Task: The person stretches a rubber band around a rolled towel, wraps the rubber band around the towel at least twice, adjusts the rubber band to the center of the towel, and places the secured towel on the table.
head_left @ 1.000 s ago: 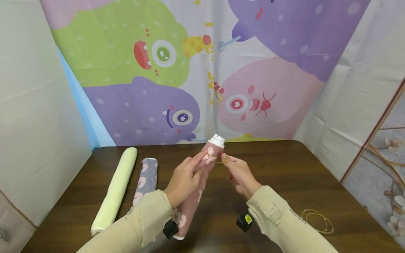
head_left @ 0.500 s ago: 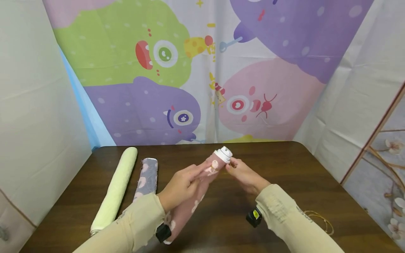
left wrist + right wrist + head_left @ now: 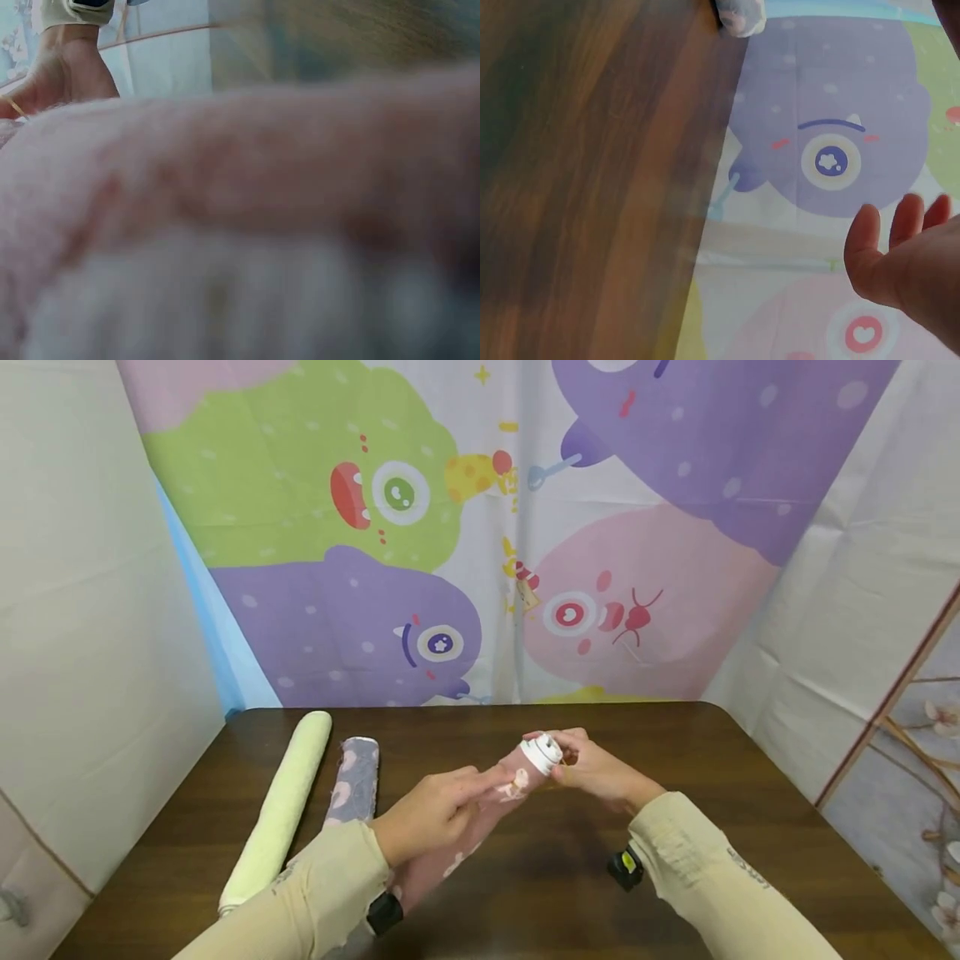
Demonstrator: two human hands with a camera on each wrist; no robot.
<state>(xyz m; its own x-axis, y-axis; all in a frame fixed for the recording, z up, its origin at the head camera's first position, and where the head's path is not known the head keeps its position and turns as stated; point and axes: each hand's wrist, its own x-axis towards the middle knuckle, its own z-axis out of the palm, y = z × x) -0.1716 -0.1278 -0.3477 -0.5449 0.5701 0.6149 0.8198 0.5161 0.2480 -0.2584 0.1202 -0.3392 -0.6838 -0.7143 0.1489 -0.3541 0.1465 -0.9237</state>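
Note:
A rolled pink towel with white flower shapes slants up to the right over the table. My left hand grips it below its white end, the index finger lying straight along the cloth. At that white end is my right hand, thumb and fingers bent around it. A thin yellowish rubber band crosses the right hand in the left wrist view, where pink cloth blurs most of the picture. From the right wrist view, the right fingers show curled; the pink roll is out of sight there.
Two more rolled towels lie at the left of the dark wooden table: a long pale yellow one and a shorter grey-blue one with pink spots. A cartoon curtain hangs behind the table's far edge.
The pink roll's white end has swung right and down, turning toward a flatter slant. My right hand has moved right and now bends around that end. Loose bands at the right are now hidden by the sleeve.

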